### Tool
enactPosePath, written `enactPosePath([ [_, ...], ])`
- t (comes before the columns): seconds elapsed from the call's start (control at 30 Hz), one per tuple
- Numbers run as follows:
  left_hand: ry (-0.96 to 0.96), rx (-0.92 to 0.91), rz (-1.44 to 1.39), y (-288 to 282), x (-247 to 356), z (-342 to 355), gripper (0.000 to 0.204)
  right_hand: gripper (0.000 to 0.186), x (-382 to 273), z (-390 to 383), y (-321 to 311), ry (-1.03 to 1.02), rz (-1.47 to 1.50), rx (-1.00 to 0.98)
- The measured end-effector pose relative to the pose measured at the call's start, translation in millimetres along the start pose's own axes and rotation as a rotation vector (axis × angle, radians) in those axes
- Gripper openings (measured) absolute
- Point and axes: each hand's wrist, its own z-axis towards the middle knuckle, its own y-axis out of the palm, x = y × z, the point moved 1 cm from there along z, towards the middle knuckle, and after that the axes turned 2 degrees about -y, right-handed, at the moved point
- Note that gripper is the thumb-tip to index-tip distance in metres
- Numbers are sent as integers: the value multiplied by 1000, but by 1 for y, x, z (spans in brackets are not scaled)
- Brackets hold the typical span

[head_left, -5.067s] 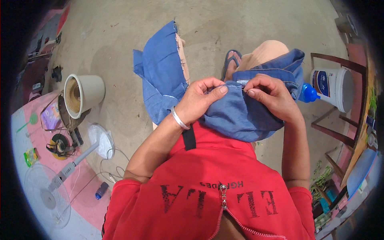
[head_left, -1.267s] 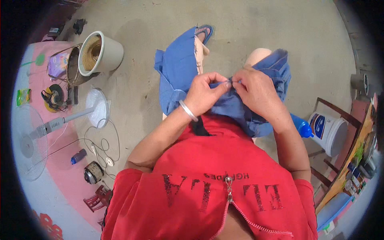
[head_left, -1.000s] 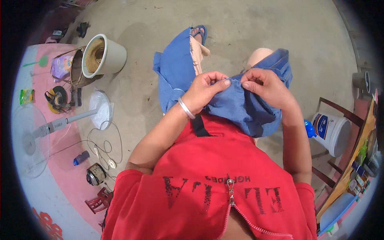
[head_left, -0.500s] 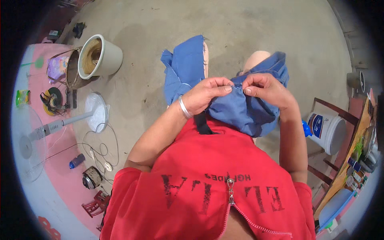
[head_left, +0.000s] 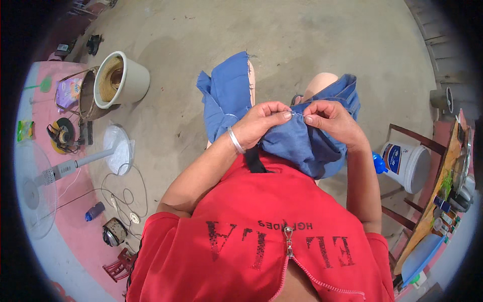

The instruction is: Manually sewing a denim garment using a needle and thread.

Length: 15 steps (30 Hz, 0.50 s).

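Observation:
A blue denim cloth [head_left: 294, 146] with frayed edges and pale threads lies over my lap, part of it draped over each knee. My left hand [head_left: 261, 122], with a silver bangle at the wrist, pinches the cloth's upper edge between thumb and forefinger. Close on its right, my right hand [head_left: 332, 121] pinches the same edge. A short stretch of whitish thread [head_left: 297, 114] runs along the edge between the two pinches. Whether a needle is in the fingers cannot be made out. A black strap [head_left: 255, 158] lies beneath my left wrist.
On the left stand a pale bucket [head_left: 136, 80] with a straw hat in it, a woven basket [head_left: 86, 95] and a standing fan [head_left: 65, 168] with its cord looped on the floor. To the right are a white bucket [head_left: 400, 163], a wooden chair [head_left: 420, 137] and a cluttered table [head_left: 422, 236].
Both hands keep their pinch on the denim edge, now slightly farther apart. More whitish thread shows between them. The whole view has shifted a little.

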Motion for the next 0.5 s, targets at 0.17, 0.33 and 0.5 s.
enactPosePath([
  [0.17, 13, 22, 15, -6, -4, 2, 18, 14, -7, 4, -1, 3, -83, -13],
  [0.33, 74, 102, 169, -10, -6, 4, 18, 14, -14, 8, 1, 2, -133, -34],
  [0.5, 86, 116, 175, -12, -5, 2, 19, 11, -22, 9, 4, 22, -254, -1],
])
